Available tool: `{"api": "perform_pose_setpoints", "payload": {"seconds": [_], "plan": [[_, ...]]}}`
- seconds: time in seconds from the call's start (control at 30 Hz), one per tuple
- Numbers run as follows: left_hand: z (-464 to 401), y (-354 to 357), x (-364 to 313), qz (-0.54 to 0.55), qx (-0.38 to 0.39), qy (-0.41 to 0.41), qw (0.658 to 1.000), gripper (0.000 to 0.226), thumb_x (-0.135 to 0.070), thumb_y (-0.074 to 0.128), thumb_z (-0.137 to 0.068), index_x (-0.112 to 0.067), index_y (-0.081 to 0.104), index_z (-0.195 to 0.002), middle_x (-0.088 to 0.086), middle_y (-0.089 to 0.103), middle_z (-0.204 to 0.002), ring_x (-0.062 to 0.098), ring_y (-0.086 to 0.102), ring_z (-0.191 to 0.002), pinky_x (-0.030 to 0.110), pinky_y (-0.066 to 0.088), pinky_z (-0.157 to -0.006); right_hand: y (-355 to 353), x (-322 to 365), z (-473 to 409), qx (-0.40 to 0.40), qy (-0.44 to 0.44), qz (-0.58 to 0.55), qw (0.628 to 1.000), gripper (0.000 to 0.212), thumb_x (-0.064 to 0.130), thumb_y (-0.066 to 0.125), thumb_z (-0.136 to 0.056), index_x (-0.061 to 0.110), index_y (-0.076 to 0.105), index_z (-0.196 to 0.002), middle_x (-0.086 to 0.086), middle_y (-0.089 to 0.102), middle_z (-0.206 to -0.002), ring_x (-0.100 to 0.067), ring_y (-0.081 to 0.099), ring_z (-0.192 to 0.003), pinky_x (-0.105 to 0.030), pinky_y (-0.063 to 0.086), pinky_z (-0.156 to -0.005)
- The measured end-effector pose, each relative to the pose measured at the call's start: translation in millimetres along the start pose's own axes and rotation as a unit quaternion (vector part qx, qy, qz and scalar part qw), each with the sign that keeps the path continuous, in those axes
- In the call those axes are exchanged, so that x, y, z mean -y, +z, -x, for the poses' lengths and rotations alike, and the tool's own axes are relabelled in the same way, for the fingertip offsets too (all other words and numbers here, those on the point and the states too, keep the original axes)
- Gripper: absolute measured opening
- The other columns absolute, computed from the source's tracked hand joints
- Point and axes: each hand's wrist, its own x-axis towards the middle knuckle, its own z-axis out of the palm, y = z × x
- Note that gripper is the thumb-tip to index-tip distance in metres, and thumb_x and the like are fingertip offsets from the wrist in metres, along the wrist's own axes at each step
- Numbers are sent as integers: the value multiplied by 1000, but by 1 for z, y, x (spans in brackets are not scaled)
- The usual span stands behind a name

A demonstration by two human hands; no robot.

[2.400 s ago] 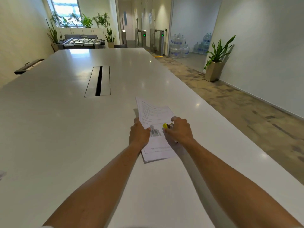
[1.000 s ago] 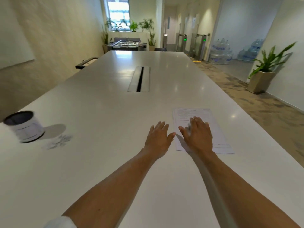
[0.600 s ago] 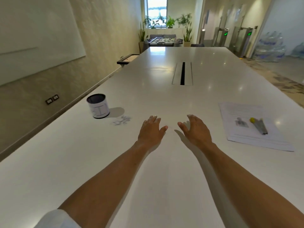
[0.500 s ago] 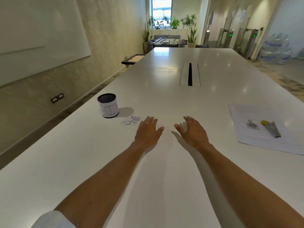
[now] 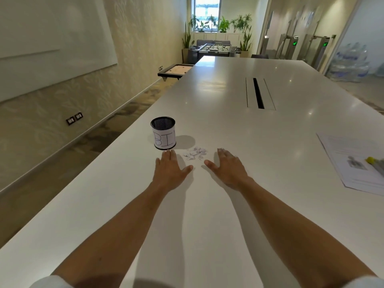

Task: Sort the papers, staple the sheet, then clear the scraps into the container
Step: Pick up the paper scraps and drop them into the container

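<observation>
A small heap of white paper scraps lies on the white table, just right of a black mesh cup with a paper label reading "BIN". My left hand is flat with straight fingers, its tips just in front of the cup and left of the scraps. My right hand is spread too, on the right side of the scraps. Neither hand holds anything. At the right edge lies the stack of printed papers, with a stapler with a yellow end lying on it.
A cable slot is set into the table's middle, farther away. The table's left edge runs close by the cup. A wall with a whiteboard is on the left; plants and a foosball table stand at the far end.
My hands left the papers and the stapler and moved left across the table. They now flank the scraps beside the cup, and the view has turned left with them.
</observation>
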Motion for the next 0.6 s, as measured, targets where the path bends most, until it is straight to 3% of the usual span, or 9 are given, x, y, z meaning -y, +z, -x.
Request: {"api": "perform_pose_setpoints", "payload": {"seconds": [0.2,0.43,0.53,0.6], "plan": [[-19,5,1,-30,73,62,995,85,-61,27,-95,-3,3,-152,14,4,-162,24,-3,-150,44,-3,-121,16,14,-30,71,-8,27,997,87,69,15,-91,8,9,-153,-7,11,-163,-19,5,-151,-50,2,-120],[-44,8,-8,1,101,120,988,64,-37,28,-103,-4,6,-152,13,8,-162,23,2,-150,40,2,-121,23,23,-53,91,-79,14,993,79,63,18,-95,11,9,-154,-3,12,-163,-16,4,-151,-50,-2,-120],[-47,8,-8,29,117,151,981,58,-24,33,-102,-10,11,-153,9,15,-161,20,7,-150,39,3,-122,22,19,-55,103,-120,-17,987,74,63,18,-95,17,17,-153,-1,22,-161,-16,11,-150,-52,-1,-120],[-46,6,-9,110,115,173,972,55,-22,42,-99,-16,23,-150,2,32,-156,17,25,-145,38,12,-121,19,17,-53,110,-149,-86,979,69,66,19,-93,25,30,-148,2,42,-151,-15,29,-144,-53,6,-119]]}}
